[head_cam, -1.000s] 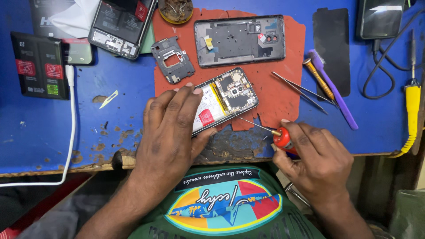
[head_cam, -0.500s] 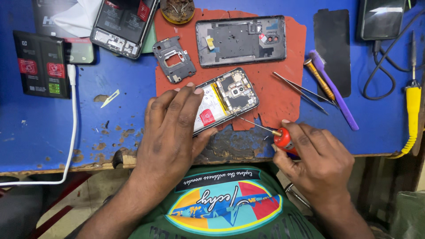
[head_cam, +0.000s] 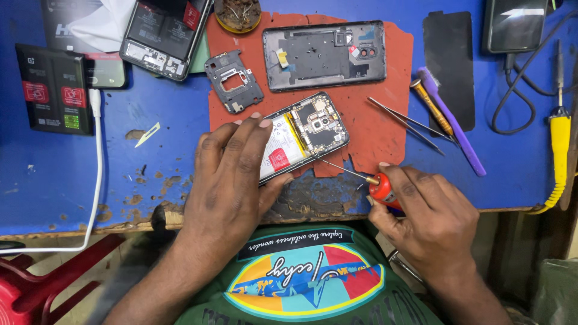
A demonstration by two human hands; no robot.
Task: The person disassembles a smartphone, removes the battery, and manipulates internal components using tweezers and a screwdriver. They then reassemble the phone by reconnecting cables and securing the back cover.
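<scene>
An opened phone (head_cam: 313, 129) with its back off lies tilted on a red mat (head_cam: 385, 126), its battery and circuit board exposed. My left hand (head_cam: 232, 177) lies flat over the phone's lower half and holds it down. A red-handled screwdriver (head_cam: 376, 185) is gripped in my right hand (head_cam: 427, 219) at the table's front edge. Its thin tip points up-left at the phone's lower right edge.
A phone back frame (head_cam: 325, 55) and a small black bracket (head_cam: 233, 81) lie on the mat. Tweezers (head_cam: 406, 123), a purple tool (head_cam: 454, 123), a yellow-handled iron (head_cam: 559, 129), another opened phone (head_cam: 165, 33), a black battery (head_cam: 55, 87) and a white cable (head_cam: 96, 180) rest on the blue table.
</scene>
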